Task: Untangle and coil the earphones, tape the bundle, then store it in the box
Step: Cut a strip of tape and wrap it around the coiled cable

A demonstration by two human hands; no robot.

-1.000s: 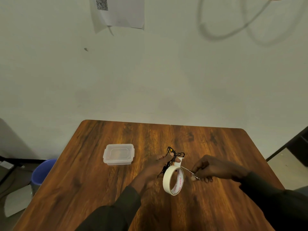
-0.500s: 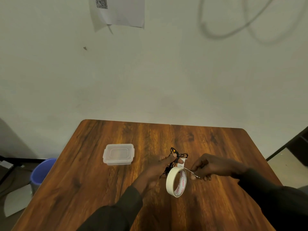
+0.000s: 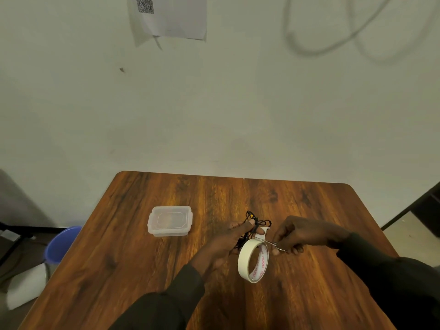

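While the left hand (image 3: pixel 223 244) pinches earphones (image 3: pixel 254 222) and the right hand (image 3: pixel 297 236) grips scissors (image 3: pixel 273 244), a lidded box (image 3: pixel 169 220) sits apart.

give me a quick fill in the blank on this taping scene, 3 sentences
1. The left hand holds the coiled black ____ against a strip of tape.
2. The right hand holds small metal ____ at the strip above the cream tape roll.
3. The clear plastic box sits on the wooden table to the ____ of both hands.

Missing words: earphones; scissors; left
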